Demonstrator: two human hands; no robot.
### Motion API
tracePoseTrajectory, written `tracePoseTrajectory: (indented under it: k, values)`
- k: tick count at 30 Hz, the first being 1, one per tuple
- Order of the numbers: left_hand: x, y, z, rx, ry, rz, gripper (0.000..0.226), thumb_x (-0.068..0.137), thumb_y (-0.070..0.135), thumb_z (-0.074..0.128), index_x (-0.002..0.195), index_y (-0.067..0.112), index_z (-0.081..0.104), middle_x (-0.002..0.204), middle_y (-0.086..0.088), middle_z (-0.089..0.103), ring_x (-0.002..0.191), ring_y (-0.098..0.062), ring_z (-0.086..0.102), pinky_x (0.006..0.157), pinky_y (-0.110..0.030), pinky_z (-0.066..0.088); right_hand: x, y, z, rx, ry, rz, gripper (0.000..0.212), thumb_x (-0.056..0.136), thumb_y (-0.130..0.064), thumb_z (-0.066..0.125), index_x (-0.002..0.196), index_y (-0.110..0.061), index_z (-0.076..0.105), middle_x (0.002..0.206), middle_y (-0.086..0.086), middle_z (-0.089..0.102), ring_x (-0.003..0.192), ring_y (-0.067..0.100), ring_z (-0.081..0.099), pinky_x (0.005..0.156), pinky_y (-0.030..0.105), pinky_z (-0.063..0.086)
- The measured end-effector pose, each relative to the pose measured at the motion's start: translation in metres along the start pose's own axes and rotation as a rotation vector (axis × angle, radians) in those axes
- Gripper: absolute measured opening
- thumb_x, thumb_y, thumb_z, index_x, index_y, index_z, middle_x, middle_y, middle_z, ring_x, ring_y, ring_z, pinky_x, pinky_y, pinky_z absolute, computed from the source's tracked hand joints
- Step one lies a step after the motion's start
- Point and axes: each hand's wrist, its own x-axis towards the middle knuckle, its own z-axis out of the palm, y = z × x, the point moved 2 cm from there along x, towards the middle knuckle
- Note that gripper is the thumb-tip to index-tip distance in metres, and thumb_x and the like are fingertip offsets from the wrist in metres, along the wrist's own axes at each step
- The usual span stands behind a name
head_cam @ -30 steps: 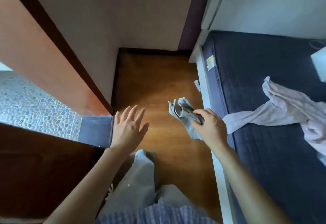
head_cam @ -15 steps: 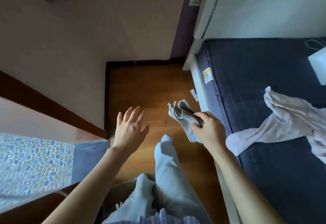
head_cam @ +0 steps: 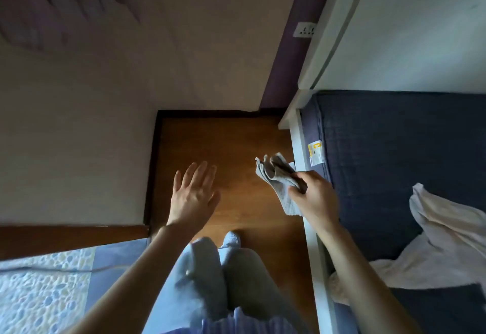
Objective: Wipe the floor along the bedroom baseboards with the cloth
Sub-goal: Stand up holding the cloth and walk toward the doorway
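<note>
Approach step, wiping not begun — right hand (head_cam: 317,197) grips the grey cloth (head_cam: 278,178) above the wooden floor (head_cam: 223,144); left hand (head_cam: 193,195) hovers with fingers spread. Next, likely crouch — press cloth along the dark baseboard (head_cam: 207,113) at the floor's far edge.

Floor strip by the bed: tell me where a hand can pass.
Free: wood floor between the dark baseboard and white bed frame, ahead of both hands. Crowded: near the legs.

View advanced into room; both legs (head_cam: 223,268) now below left hand (head_cam: 193,197); doorway mat (head_cam: 44,286) shifted lower-left of it.
</note>
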Motion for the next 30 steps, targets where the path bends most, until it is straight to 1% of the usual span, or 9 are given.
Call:
tracePoseTrajectory:
  k: [7,11,14,17,19,22,24,27,30]
  values:
    - [0.088,0.005,0.007,0.025,-0.038,0.017,0.057,0.090,0.043,0.040,0.131,0.008,0.059,0.134,-0.017,0.057,0.123,-0.040,0.054,0.099,-0.061,0.039,0.079,0.021,0.010,-0.022,-0.045,-0.001,0.024,0.077,-0.020,0.068,0.100,-0.015,0.070,0.087,-0.001,0.068,0.070,0.019,0.063,0.056,0.035,0.051]
    - [0.145,0.002,0.018,0.029,-0.077,0.004,0.057,0.093,0.044,0.037,0.134,0.011,0.057,0.139,-0.015,0.053,0.129,-0.037,0.050,0.105,-0.056,0.031,0.128,0.032,0.016,-0.036,-0.051,0.035,0.021,0.077,-0.023,0.067,0.097,-0.017,0.070,0.086,-0.003,0.066,0.070,0.019,0.062,0.054,0.029,0.045]
    - [0.191,0.001,0.023,0.029,-0.135,-0.021,0.057,0.093,0.046,0.034,0.131,0.012,0.059,0.137,-0.014,0.056,0.126,-0.035,0.053,0.101,-0.057,0.037,0.169,0.040,0.020,-0.043,-0.059,0.058,0.025,0.077,-0.028,0.061,0.097,-0.016,0.069,0.087,-0.002,0.065,0.069,0.016,0.058,0.055,0.023,0.034]
    - [0.238,-0.003,0.031,0.056,-0.179,-0.043,0.058,0.093,0.047,0.031,0.132,0.013,0.058,0.136,-0.013,0.056,0.126,-0.034,0.053,0.101,-0.056,0.038,0.217,0.050,0.035,-0.030,-0.062,0.087,0.024,0.077,-0.027,0.062,0.096,-0.014,0.070,0.086,0.000,0.065,0.069,0.017,0.058,0.059,0.023,0.034]
    - [0.270,-0.007,0.039,0.040,-0.194,-0.051,0.061,0.094,0.049,0.028,0.134,0.013,0.057,0.139,-0.013,0.054,0.129,-0.034,0.050,0.104,-0.056,0.036,0.249,0.058,0.052,-0.032,-0.050,0.086,0.027,0.075,-0.030,0.058,0.094,-0.014,0.070,0.083,-0.001,0.066,0.069,0.018,0.061,0.057,0.022,0.035]
    - [0.314,-0.012,0.055,0.028,-0.181,-0.079,0.070,0.092,0.053,0.016,0.141,0.015,0.048,0.148,-0.010,0.044,0.139,-0.031,0.038,0.112,-0.054,0.026,0.296,0.071,0.083,-0.020,-0.092,0.090,0.018,0.078,-0.019,0.069,0.095,-0.013,0.070,0.086,0.000,0.066,0.070,0.017,0.062,0.053,0.015,0.030]
    - [0.340,-0.015,0.071,0.012,-0.168,-0.095,0.073,0.091,0.054,0.012,0.146,0.017,0.042,0.153,-0.009,0.038,0.143,-0.029,0.029,0.115,-0.052,0.020,0.323,0.082,0.105,-0.006,-0.131,0.082,0.016,0.081,-0.019,0.069,0.096,-0.013,0.068,0.088,-0.001,0.065,0.070,0.012,0.058,0.054,0.010,0.028]
    - [0.377,-0.021,0.101,0.014,-0.199,-0.103,0.061,0.098,0.050,0.025,0.149,0.018,0.034,0.156,-0.007,0.030,0.146,-0.027,0.022,0.117,-0.050,0.016,0.358,0.100,0.147,0.031,-0.175,0.091,0.015,0.084,-0.022,0.066,0.097,-0.014,0.067,0.089,-0.001,0.063,0.067,0.008,0.053,0.053,0.012,0.031]
    - [0.412,-0.031,0.139,0.027,-0.216,-0.095,0.057,0.100,0.043,0.039,0.151,0.018,0.029,0.158,-0.009,0.027,0.147,-0.027,0.020,0.117,-0.050,0.014,0.389,0.124,0.195,0.054,-0.205,0.073,0.016,0.085,-0.024,0.066,0.099,-0.016,0.066,0.090,-0.003,0.063,0.070,0.009,0.057,0.055,0.014,0.036]
